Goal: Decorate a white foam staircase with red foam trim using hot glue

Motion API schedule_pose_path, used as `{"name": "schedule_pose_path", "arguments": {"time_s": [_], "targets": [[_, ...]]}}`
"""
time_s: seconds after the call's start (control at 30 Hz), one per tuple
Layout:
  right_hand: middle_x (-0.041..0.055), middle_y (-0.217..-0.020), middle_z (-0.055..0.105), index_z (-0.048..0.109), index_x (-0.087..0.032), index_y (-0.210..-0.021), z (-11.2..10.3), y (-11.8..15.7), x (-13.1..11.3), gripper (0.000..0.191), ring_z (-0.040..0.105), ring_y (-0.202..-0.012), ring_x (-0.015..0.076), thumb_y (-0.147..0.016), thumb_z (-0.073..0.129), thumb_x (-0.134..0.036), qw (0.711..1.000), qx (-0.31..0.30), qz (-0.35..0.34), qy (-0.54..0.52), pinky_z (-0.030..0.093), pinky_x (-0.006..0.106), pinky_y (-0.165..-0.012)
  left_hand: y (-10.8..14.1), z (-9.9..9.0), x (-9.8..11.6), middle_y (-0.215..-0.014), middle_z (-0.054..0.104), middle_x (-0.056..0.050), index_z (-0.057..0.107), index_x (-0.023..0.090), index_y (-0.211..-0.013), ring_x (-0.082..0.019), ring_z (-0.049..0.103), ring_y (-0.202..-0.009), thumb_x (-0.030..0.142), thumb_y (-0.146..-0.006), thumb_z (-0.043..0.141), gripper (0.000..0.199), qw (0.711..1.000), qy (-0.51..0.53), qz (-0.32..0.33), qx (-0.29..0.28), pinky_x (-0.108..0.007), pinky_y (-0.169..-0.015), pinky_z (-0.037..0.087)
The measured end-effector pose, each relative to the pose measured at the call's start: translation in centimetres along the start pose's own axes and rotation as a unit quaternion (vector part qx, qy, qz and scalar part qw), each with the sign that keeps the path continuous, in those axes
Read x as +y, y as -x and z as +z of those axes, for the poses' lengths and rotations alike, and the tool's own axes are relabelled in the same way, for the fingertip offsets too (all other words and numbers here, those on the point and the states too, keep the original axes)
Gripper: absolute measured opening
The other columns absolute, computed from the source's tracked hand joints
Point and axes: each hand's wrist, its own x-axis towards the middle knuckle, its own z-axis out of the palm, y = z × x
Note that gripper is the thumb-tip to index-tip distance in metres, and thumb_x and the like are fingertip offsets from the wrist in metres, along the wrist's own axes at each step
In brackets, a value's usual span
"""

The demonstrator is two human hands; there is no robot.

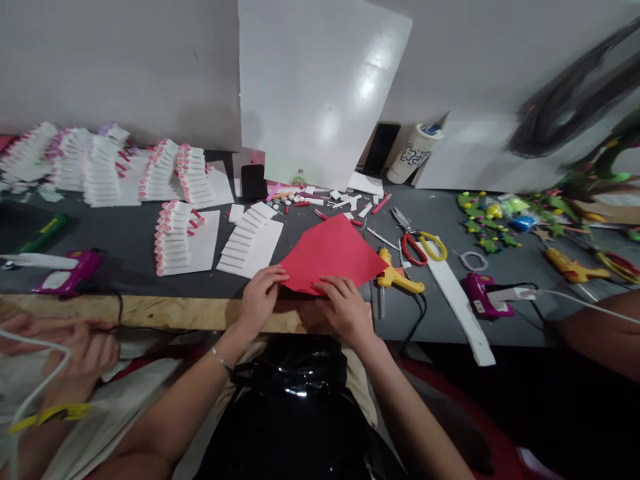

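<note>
A red sheet of paper is held over the near edge of the dark table, between my two hands. My left hand pinches its left corner, thumb and fingers closed on it. My right hand has its fingers bent over the sheet's near edge, right of the middle. Just left of the sheet lies a white card with stepped white strips. A yellow glue gun rests at the sheet's right corner, and scissors with red and yellow handles lie beyond it.
Stepped white pieces with pink ends stand at the left. Scraps and small beads lie behind the sheet. A paper cup and dark phone are at the back. Purple power adapters sit on both sides. Another person's hands are at left.
</note>
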Motion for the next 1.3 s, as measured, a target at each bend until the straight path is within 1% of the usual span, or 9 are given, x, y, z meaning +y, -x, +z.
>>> {"name": "schedule_pose_path", "arguments": {"time_s": [0.13,0.27,0.37,0.57,0.67,0.83,0.97,1.17,1.3], "targets": [[0.0099,-0.117,0.068,0.068,-0.026,-0.111,0.6,-2.7,0.5,0.023,0.061,-0.106,0.0263,-0.094,0.054,-0.019,1.0,0.004,0.016,0.014,0.054,0.043,-0.089,-1.1,-0.3,-0.2,-0.106,0.075,-0.008,0.071,0.021,-0.097,-0.021,0.069,-0.107,0.015,-0.093,0.051,0.02,0.993,-0.032,-0.011,0.116,-0.044,-0.098,0.055],[0.0128,-0.125,0.063,0.06,-0.024,-0.124,-2.1,-1.3,3.0,0.032,0.057,-0.113,0.0296,-0.093,0.053,-0.021,0.996,0.042,0.049,0.067,0.049,0.049,-0.095,-1.5,-0.1,-0.2,-0.107,0.075,-0.007,0.069,0.021,-0.101,-0.022,0.068,-0.111,0.018,-0.094,0.052,0.018,0.982,-0.059,-0.033,0.176,-0.046,-0.101,0.054],[0.016,-0.122,0.061,0.058,-0.022,-0.124,-4.2,1.5,6.7,0.032,0.054,-0.112,0.0324,-0.093,0.052,-0.027,0.972,0.12,0.14,0.145,0.046,0.052,-0.094,-1.1,0.9,-0.2,-0.111,0.074,-0.008,0.068,0.022,-0.106,-0.021,0.069,-0.11,0.016,-0.094,0.048,0.023,0.991,-0.044,-0.039,0.118,-0.043,-0.096,0.057],[0.0201,-0.112,0.061,0.059,-0.017,-0.113,-4.9,3.0,12.3,0.027,0.053,-0.104,0.0339,-0.095,0.046,-0.032,0.965,0.139,0.171,0.145,0.045,0.054,-0.089,-0.7,3.3,-0.8,-0.112,0.074,-0.01,0.066,0.02,-0.104,-0.023,0.069,-0.111,0.006,-0.085,0.05,0.028,0.994,-0.069,0.031,-0.077,-0.044,-0.098,0.057],[0.0208,-0.12,0.057,0.06,-0.017,-0.118,-4.2,1.4,11.2,0.029,0.051,-0.112,0.0348,-0.093,0.05,-0.029,0.961,0.17,0.165,0.141,0.044,0.056,-0.093,-1.4,3.5,-1.1,-0.115,0.073,-0.011,0.065,0.019,-0.103,-0.024,0.067,-0.116,0.008,-0.088,0.049,0.025,0.993,-0.065,0.027,-0.09,-0.047,-0.101,0.055],[0.0123,-0.118,0.06,0.062,-0.024,-0.125,-1.3,-2.3,6.6,0.035,0.058,-0.111,0.0267,-0.09,0.057,-0.024,0.994,0.087,0.057,-0.024,0.051,0.045,-0.096,-3.6,3.6,-1.5,-0.117,0.073,-0.009,0.065,0.02,-0.103,-0.022,0.066,-0.117,0.01,-0.091,0.044,0.025,0.994,-0.03,-0.018,-0.104,-0.045,-0.101,0.054],[0.009,-0.107,0.068,0.071,-0.024,-0.103,1.4,-5.0,5.1,0.017,0.067,-0.098,0.0218,-0.092,0.059,-0.029,0.988,0.083,0.049,-0.121,0.055,0.035,-0.084,-5.2,4.2,-1.8,-0.118,0.072,-0.01,0.067,0.018,-0.101,-0.022,0.063,-0.121,0.009,-0.091,0.048,0.023,0.988,-0.055,0.02,-0.141,-0.044,-0.104,0.051],[0.005,-0.086,0.075,0.072,-0.023,-0.089,3.5,-5.8,5.4,0.02,0.07,-0.075,0.0191,-0.094,0.054,-0.03,0.984,0.094,0.09,-0.118,0.054,0.03,-0.069,-5.6,4.2,-0.9,-0.113,0.074,-0.008,0.068,0.021,-0.111,-0.026,0.063,-0.113,0.034,-0.092,0.065,0.023,0.984,-0.145,0.097,-0.026,-0.045,-0.097,0.047],[0.0041,-0.084,0.075,0.072,-0.024,-0.088,4.2,-5.5,5.0,0.019,0.069,-0.074,0.018,-0.093,0.053,-0.026,0.988,0.089,0.057,-0.112,0.052,0.027,-0.068,-5.6,4.5,-0.3,-0.099,0.076,-0.005,0.069,0.022,-0.104,-0.021,0.067,-0.095,0.033,-0.097,0.057,0.018,0.974,-0.153,0.163,-0.024,-0.042,-0.089,0.045]]}}
